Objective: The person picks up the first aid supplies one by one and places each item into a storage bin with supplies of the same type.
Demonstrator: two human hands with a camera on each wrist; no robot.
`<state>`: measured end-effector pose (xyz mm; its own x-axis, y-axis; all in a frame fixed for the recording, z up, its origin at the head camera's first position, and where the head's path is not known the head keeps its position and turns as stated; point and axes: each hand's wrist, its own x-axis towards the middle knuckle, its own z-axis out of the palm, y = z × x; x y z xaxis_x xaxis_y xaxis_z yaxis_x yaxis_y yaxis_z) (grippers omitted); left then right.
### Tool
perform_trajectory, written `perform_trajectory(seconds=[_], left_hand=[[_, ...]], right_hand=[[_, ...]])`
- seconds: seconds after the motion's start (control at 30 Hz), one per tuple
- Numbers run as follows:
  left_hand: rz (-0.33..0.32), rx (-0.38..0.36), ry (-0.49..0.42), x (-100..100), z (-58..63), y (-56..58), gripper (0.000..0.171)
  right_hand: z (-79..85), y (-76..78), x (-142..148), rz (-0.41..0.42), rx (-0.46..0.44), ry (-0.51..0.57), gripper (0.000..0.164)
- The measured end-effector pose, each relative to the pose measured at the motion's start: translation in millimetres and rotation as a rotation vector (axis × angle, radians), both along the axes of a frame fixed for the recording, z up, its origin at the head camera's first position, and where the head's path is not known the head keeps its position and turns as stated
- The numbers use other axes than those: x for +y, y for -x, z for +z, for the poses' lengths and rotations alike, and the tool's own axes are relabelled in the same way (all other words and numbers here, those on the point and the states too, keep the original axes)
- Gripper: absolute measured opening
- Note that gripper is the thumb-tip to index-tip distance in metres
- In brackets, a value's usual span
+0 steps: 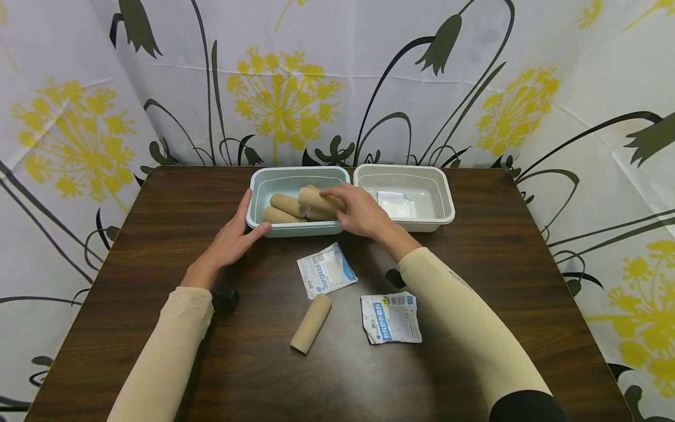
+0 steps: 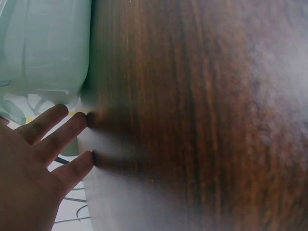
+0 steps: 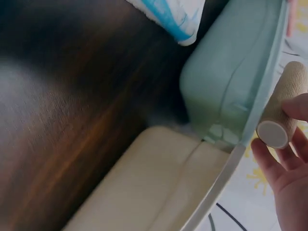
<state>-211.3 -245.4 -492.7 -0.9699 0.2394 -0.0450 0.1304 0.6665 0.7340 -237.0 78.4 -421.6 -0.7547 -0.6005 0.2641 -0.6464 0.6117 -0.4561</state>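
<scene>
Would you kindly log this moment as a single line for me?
left hand: at left end of blue bin | right hand: holds tan roll over blue bin | table: loose roll, two packets | white bin: flat packet

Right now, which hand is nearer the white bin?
Right: the right hand is at the left end of the white bin; the left hand is at the left end of the blue bin.

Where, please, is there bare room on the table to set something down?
Bare table lies between the left sleeve and the loose roll, and right of the right sleeve. The blue tub is crowded with rolls.
</scene>
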Motion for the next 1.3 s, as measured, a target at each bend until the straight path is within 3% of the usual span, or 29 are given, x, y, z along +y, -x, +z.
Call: perform_trajectory(seconds=[0.17,0.43,0.8,1.07,1.3], left_hand=[[-0.001,-0.002,0.002,1.1,-0.2,1.1,0.089],[0.004,-0.002,0.016,1.7,1.3,-1.1,0.089],[0.008,0.000,0.012,2.0,2.7,-1.6,0.089],[-0.005,-0.002,0.006,5.3,2.5,-0.5,0.089],[-0.001,-0.004,0.007,3.2,4.2,-1.7,0.090]], right_hand=[[-0.5,11.7,-9.3,-0.014,0.056,-0.105,0.048],[-11.1,23.6,-24.4,-0.058,0.084,-0.139,0.045],[-20.0,27.5,-29.6,-0.100,0.016,-0.212,0.044],[-21.3,25.1,-22.9,-0.108,0.030,-0.169,0.046],[-19.7,16.8,-11.9,-0.100,0.106,-0.100,0.043]])
